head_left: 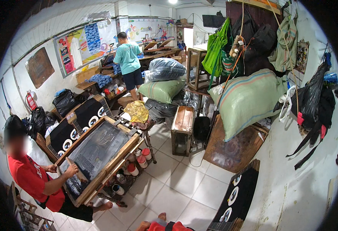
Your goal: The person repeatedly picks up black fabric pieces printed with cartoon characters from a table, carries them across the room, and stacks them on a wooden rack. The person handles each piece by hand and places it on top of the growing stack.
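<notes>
Screen [103, 142] in a wooden frame, a co-worker [28, 181] left of it, the wearer [174, 228] to its right.
The wearer's hands cannot be made out, so their state is unknown; over the screen, the co-worker's hand [72, 169] grips a wooden bar [82, 177], presumably to bear down evenly. Bottles [142, 162] sit below the screen, likely for reach. Its mesh looks grey, faintly patterned.
</notes>
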A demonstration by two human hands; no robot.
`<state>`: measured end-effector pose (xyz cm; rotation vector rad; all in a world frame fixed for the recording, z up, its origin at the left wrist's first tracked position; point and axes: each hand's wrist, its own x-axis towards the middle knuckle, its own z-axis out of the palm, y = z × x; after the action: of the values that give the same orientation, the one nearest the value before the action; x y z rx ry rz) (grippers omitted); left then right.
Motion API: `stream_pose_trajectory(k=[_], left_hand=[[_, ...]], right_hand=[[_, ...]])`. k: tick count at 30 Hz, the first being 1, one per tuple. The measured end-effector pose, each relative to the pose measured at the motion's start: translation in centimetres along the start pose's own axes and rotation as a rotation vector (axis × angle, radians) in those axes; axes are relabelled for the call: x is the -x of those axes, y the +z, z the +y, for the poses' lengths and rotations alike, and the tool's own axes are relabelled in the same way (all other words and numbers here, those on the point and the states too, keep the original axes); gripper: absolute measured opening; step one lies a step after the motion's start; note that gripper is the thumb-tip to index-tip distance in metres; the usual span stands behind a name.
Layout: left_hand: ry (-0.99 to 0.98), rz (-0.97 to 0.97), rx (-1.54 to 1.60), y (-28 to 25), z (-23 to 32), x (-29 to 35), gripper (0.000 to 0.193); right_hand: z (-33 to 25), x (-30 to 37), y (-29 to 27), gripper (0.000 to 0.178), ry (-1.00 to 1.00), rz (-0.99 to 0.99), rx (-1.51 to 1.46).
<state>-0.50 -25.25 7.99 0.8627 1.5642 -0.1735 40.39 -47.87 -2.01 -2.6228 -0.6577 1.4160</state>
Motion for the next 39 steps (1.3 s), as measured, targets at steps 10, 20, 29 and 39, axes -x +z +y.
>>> stream_pose_trajectory(k=[10, 20, 29, 39], left_hand=[[0.003, -0.001, -0.025, 0.0, 0.3, -0.1, 0.036], [0.003, -0.012, -0.059, 0.0, 0.4, -0.2, 0.038], [0.044, -0.014, -0.143, 0.6, 0.8, 0.5, 0.040], [0.169, -0.004, -0.375, 0.2, -0.6, -2.6, 0.023]], right_hand=[[-0.5, 0.1, 0.1, 0.022, 0.001, 0.003, -0.046], [1.1, -0.7, 0.5, 0.020, -0.034, 0.035, 0.007], [3.7, -1.4, 0.5, 0.018, -0.374, 0.136, 0.205], [-2.2, 1.7, -4.4, 0.021, -0.460, 0.103, 0.416]])
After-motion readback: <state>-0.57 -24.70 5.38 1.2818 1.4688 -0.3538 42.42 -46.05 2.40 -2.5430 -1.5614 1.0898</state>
